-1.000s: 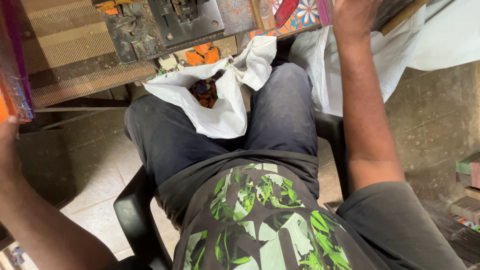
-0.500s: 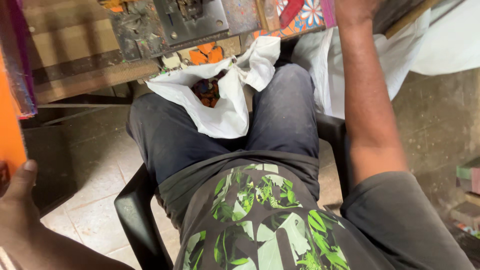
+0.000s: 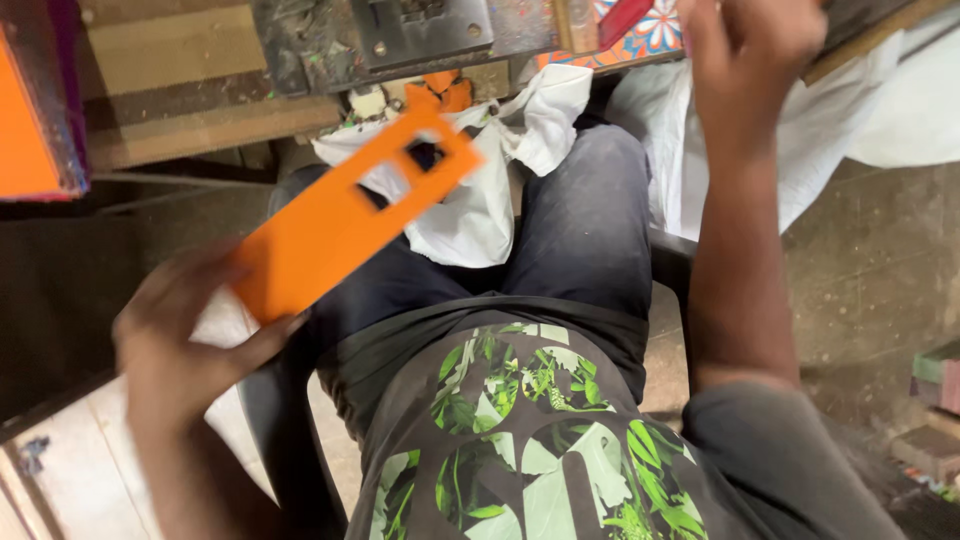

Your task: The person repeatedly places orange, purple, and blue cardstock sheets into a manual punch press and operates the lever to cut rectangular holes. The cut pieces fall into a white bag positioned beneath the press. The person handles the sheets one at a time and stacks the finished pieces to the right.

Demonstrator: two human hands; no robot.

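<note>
- left hand point(image 3: 175, 345): fingers grasping orange card strip point(image 3: 345, 215) by its near end, strip angled over the lap
- white cloth point(image 3: 470, 205) on the knees beneath it
- right hand point(image 3: 750, 45): raised at the table point(image 3: 200, 110) edge, fingers clenched, contents unclear

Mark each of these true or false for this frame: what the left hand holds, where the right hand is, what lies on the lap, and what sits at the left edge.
1. The left hand holds an orange card strip with rectangular cut-outs. True.
2. The right hand rests on the knee. False: it is raised near the bench edge.
3. A white bag lies open on the lap. True.
4. The strip is blue. False: orange.
5. A stack of orange sheets sits at the left edge. True.
</note>
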